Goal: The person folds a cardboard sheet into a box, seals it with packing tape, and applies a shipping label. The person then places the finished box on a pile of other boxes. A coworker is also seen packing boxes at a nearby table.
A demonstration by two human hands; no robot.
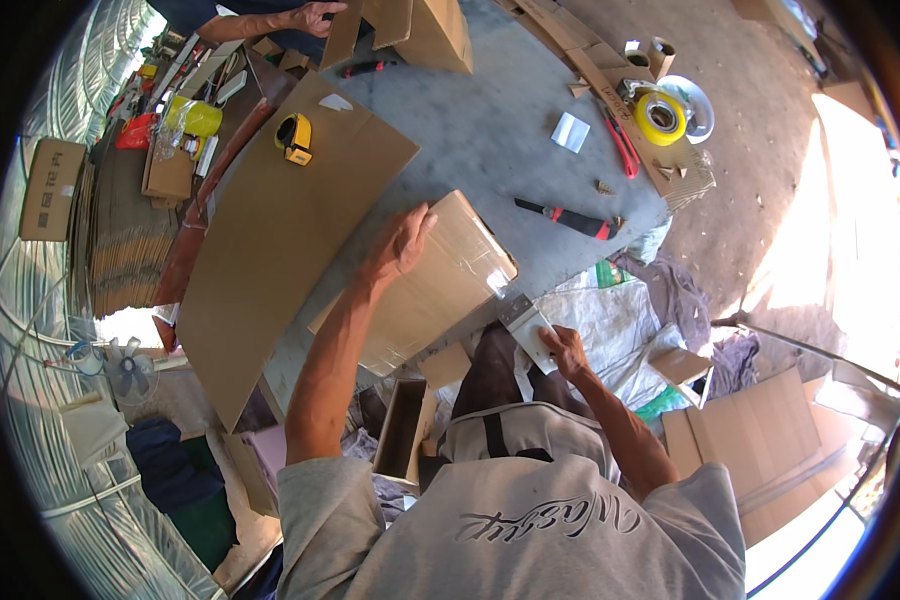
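A closed cardboard box with clear tape along its right end lies at the near edge of the grey table. My left hand rests on the box's upper left edge, fingers bent over it. In my right hand is a flat whitish tool with a metal end, perhaps a tape dispenser, held just off the box's taped right corner. A large cardboard sheet lies to the left, with a yellow tape measure on it. A black-and-red handled saw lies beyond the box.
Across the table a co-worker's hand touches an open cardboard box. A red utility knife and a yellow tape roll lie at the right. Stacked cardboard stands left; flattened cardboard lies lower right.
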